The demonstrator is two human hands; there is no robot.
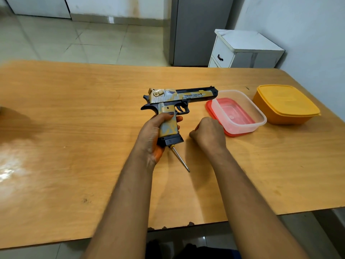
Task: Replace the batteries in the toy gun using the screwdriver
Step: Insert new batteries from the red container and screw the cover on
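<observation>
From the head view I see my left hand [155, 135] wrapped around the grip of the toy gun [179, 98], holding it above the desk [74, 109] with the barrel pointing right, and the same hand seems to hold the screwdriver [180, 157], whose metal shaft sticks out below the grip toward me. My right hand [209, 135] is curled into a loose fist holding nothing, just beside a clear container [240, 111] sitting on a red lid [211, 109], with an orange lidded box [285, 105] further right

"DESERT EAGLE" and smaller "SOUND-LIGHT ELECTRIC TOY GUN" on the toy gun [179, 101] slide
</observation>
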